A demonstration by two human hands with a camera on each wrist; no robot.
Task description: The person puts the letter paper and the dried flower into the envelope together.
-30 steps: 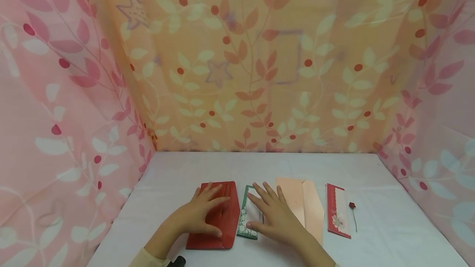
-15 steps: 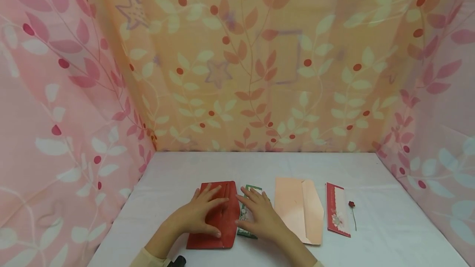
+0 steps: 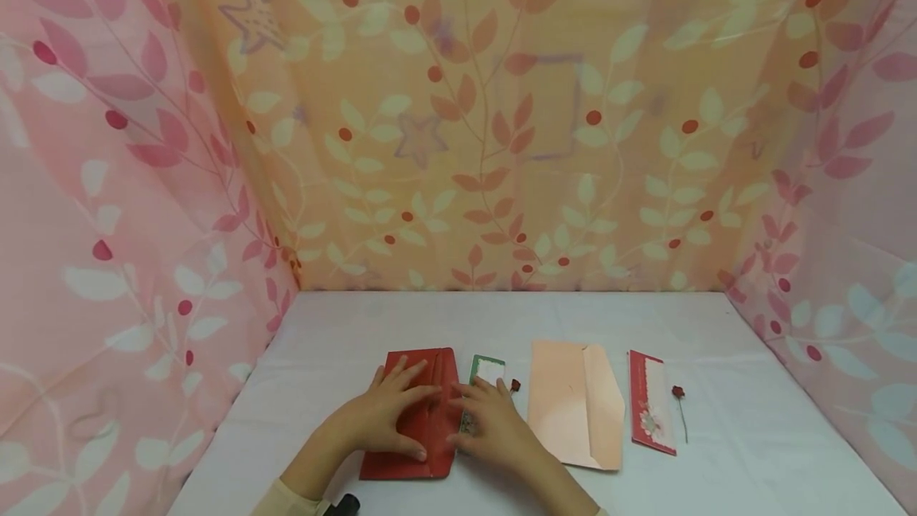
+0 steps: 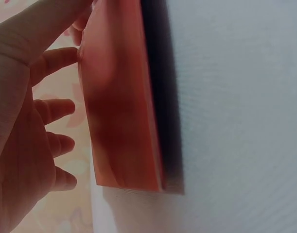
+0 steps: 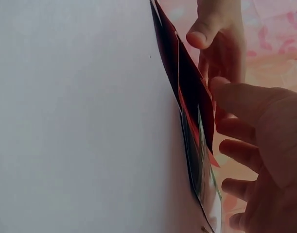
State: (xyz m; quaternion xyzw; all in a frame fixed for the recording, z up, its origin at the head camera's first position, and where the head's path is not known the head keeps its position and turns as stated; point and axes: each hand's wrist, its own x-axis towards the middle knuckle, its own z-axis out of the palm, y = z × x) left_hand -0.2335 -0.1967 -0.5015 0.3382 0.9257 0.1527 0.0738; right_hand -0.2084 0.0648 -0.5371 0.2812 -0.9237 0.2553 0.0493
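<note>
A red envelope [image 3: 446, 377] lies on the white table with its pointed flap to the right. My left hand [image 3: 385, 420] rests over it, fingers spread. The left wrist view shows that hand's fingers along the edge of the envelope [image 4: 119, 121]. Just right of the envelope, my right hand [image 3: 494, 427] hovers with fingertips at the flap's edge. Beneath it is a green-bordered card [image 3: 490, 365], mostly hidden. In the right wrist view, the right thumb and fingers are right beside the red flap [image 5: 210, 131], relaxed, the green card [image 5: 199, 170] close below.
A small dark-red flower [image 3: 516, 385] shows beside the green card. Further right lie a peach envelope [image 3: 566, 404], a red card with a white floral panel [image 3: 650, 408] and another small red flower on a thin stem [image 3: 679, 393]. Patterned cloth [image 3: 487, 142] surrounds the table.
My right hand has moved left, from between the green card and the peach envelope to the red envelope's flap, uncovering the peach envelope and a small red flower. My left hand has stayed put.
</note>
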